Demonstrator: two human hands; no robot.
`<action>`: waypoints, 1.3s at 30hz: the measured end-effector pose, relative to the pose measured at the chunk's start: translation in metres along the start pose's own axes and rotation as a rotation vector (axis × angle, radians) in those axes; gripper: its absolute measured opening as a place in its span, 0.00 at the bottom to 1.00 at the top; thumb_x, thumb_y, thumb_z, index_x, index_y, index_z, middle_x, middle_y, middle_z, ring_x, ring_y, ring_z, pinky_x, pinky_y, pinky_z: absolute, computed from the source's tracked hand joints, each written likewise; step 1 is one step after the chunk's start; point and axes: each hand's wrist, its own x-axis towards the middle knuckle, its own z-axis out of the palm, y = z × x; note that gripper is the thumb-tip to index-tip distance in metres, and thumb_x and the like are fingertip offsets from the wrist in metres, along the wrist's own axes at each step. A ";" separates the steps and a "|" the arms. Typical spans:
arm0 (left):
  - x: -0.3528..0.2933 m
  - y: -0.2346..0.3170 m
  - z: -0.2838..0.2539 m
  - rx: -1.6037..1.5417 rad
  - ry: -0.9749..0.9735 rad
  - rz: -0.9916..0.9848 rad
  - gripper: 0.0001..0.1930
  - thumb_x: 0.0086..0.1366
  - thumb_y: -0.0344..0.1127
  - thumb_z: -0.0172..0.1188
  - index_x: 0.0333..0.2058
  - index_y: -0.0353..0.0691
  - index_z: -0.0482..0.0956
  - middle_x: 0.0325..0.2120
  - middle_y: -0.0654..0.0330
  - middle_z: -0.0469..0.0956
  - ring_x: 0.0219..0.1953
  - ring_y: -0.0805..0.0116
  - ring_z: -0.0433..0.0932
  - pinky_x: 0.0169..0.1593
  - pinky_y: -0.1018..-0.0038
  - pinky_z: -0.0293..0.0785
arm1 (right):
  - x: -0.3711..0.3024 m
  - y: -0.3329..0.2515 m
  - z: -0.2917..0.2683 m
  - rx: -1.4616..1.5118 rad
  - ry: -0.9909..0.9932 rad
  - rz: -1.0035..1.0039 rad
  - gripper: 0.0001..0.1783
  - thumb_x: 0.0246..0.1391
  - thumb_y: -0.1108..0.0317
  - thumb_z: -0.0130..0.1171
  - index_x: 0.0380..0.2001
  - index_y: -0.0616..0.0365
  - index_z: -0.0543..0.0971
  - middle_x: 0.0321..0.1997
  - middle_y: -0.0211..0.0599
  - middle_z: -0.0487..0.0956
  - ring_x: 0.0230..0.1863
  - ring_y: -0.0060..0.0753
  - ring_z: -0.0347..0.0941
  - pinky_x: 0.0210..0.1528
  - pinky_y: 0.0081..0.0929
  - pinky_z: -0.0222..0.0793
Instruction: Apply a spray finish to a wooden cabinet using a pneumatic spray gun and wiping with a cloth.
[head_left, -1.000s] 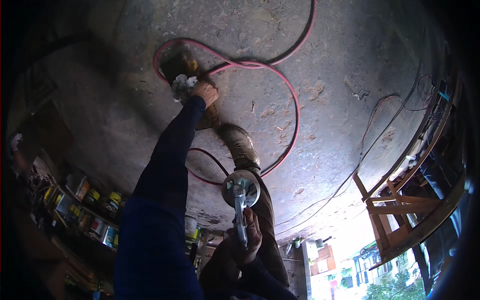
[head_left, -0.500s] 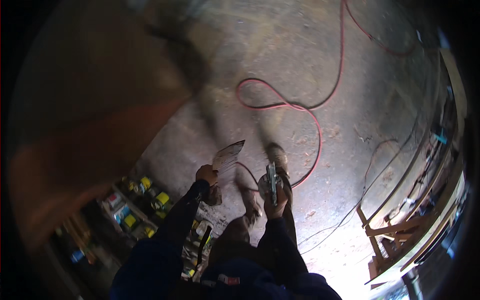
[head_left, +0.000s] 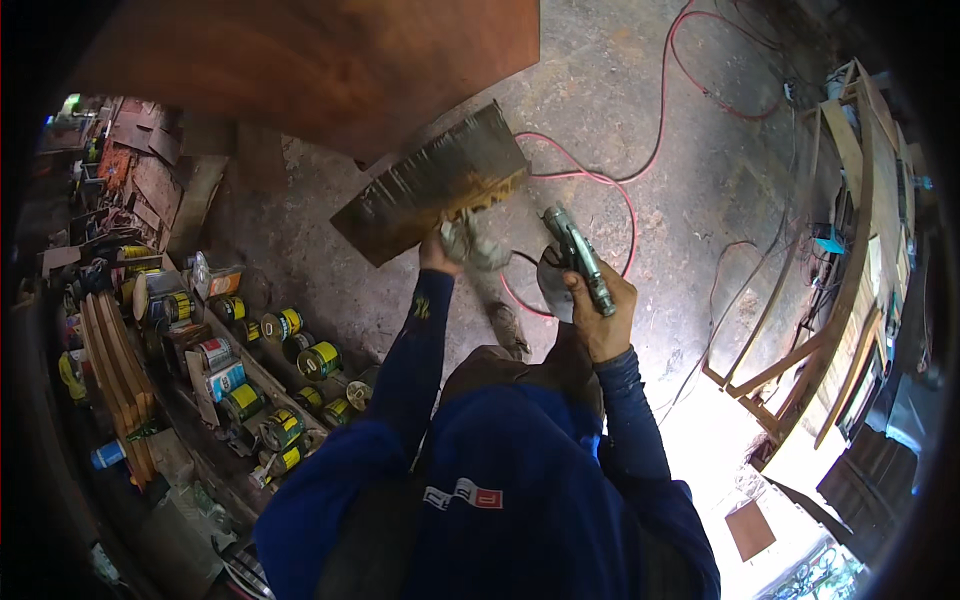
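Observation:
My left hand is closed at the lower edge of a stained, dark rectangular board, held tilted in front of me. A crumpled pale cloth shows beside that hand, against the board's edge. Closed round a metal spray gun is my right hand. A round, pale metal cup sits at the gun's left side. The red hose loops over the floor behind the gun; where it joins is hidden.
A large reddish-brown wooden panel stands just beyond the board. Several paint cans crowd the left, near curved wood strips. A wooden frame lines the right side. Hose and cables cross the concrete floor.
Both hands have come up closer to me, the board and spray gun with them. The view has shifted, so the brown panel now sits at the top and more cans show.

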 end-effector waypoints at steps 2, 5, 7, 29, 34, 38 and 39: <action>0.023 -0.017 0.026 0.020 0.069 0.060 0.14 0.68 0.41 0.56 0.47 0.40 0.79 0.45 0.57 0.81 0.48 0.57 0.79 0.54 0.57 0.75 | -0.021 -0.015 0.000 -0.097 0.094 -0.019 0.18 0.53 0.64 0.69 0.42 0.67 0.80 0.33 0.50 0.82 0.32 0.41 0.80 0.37 0.30 0.73; 0.040 -0.022 0.034 -0.039 0.057 0.042 0.19 0.70 0.46 0.54 0.52 0.40 0.76 0.50 0.56 0.79 0.52 0.56 0.77 0.56 0.55 0.73 | -0.040 -0.025 0.007 -0.079 0.109 0.053 0.18 0.55 0.60 0.68 0.39 0.67 0.81 0.25 0.43 0.80 0.25 0.31 0.75 0.32 0.27 0.70; 0.046 -0.026 0.035 0.001 0.036 -0.003 0.20 0.70 0.47 0.54 0.52 0.40 0.76 0.50 0.56 0.79 0.52 0.56 0.77 0.57 0.55 0.73 | -0.047 -0.024 0.012 -0.045 0.088 0.032 0.18 0.56 0.60 0.68 0.37 0.68 0.82 0.19 0.36 0.75 0.21 0.23 0.67 0.27 0.25 0.66; 0.143 -0.051 0.058 0.109 0.053 -0.083 0.25 0.70 0.51 0.49 0.57 0.38 0.74 0.59 0.52 0.72 0.60 0.49 0.70 0.63 0.47 0.63 | 0.029 0.017 -0.023 -0.075 0.241 -0.057 0.20 0.54 0.58 0.69 0.40 0.66 0.82 0.31 0.45 0.83 0.30 0.34 0.80 0.35 0.28 0.73; 0.154 -0.052 0.047 0.131 0.041 -0.106 0.28 0.68 0.53 0.52 0.57 0.39 0.74 0.59 0.52 0.73 0.60 0.49 0.70 0.64 0.47 0.61 | 0.030 0.023 -0.032 -0.009 0.260 0.096 0.21 0.55 0.56 0.67 0.40 0.66 0.82 0.28 0.42 0.81 0.28 0.30 0.77 0.31 0.29 0.71; 0.160 -0.051 0.042 0.017 -0.129 -0.139 0.24 0.70 0.50 0.52 0.56 0.39 0.74 0.57 0.54 0.74 0.59 0.53 0.72 0.63 0.50 0.64 | 0.024 0.036 -0.029 0.074 0.035 -0.223 0.22 0.50 0.61 0.71 0.45 0.65 0.81 0.34 0.46 0.84 0.33 0.38 0.82 0.37 0.32 0.75; 0.158 -0.057 0.045 0.017 -0.127 -0.150 0.24 0.70 0.50 0.52 0.56 0.39 0.74 0.57 0.54 0.74 0.59 0.53 0.72 0.63 0.50 0.64 | 0.023 0.037 -0.031 0.069 0.043 -0.216 0.22 0.50 0.61 0.71 0.45 0.65 0.81 0.34 0.46 0.84 0.33 0.38 0.82 0.37 0.32 0.75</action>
